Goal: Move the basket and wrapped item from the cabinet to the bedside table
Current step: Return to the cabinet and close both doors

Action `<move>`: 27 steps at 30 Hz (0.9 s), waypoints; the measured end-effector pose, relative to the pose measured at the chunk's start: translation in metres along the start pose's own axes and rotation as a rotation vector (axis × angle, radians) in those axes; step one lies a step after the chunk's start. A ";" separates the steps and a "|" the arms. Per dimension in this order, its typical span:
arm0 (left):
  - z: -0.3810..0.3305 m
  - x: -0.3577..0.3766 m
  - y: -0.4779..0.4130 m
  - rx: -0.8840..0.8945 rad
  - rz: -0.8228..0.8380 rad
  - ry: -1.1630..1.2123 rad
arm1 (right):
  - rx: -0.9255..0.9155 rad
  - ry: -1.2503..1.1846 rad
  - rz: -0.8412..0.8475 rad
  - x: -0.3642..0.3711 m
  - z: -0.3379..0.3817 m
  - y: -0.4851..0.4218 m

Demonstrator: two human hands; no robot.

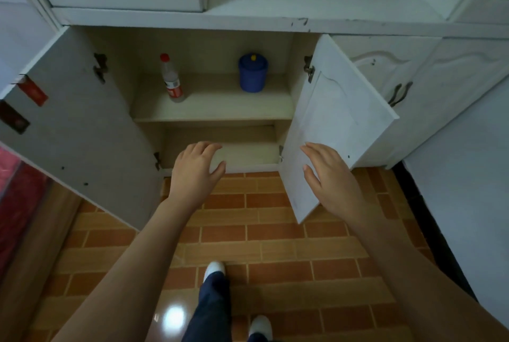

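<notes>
The white cabinet (214,110) stands in front of me with both lower doors swung open. On its upper shelf a blue lidded container (252,73) with a yellow knob sits at the right, and a clear bottle (172,79) with a red cap and red label stands at the left. No basket or wrapped item shows in the cabinet. The lower shelf (248,152) looks bare. My left hand (197,169) hovers open in front of the lower shelf. My right hand (329,175) is open, fingers spread against the right door (330,121).
The left door (74,126) swings far out, with red and dark stickers on its inner face. Closed white doors with dark handles (399,93) lie to the right. Orange brick-pattern floor tiles (275,245) run below; my legs and white shoes (214,270) show at the bottom. A red fabric (13,203) shows at left.
</notes>
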State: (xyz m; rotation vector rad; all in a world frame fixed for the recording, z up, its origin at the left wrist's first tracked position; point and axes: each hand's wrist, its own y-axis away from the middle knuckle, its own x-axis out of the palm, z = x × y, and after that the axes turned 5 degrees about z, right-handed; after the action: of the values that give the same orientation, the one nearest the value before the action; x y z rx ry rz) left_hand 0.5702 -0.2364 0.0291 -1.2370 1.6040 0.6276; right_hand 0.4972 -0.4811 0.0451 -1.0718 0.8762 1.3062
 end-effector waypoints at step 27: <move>0.127 0.268 -0.164 0.241 0.018 -0.039 | 0.100 -0.042 -0.223 0.265 -0.118 -0.122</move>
State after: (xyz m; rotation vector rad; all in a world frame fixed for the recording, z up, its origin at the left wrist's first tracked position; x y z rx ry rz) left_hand 0.7693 -0.3000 -0.2381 -1.0278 1.6076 0.4521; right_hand 0.6520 -0.5066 -0.2277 -1.0282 0.7596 1.0848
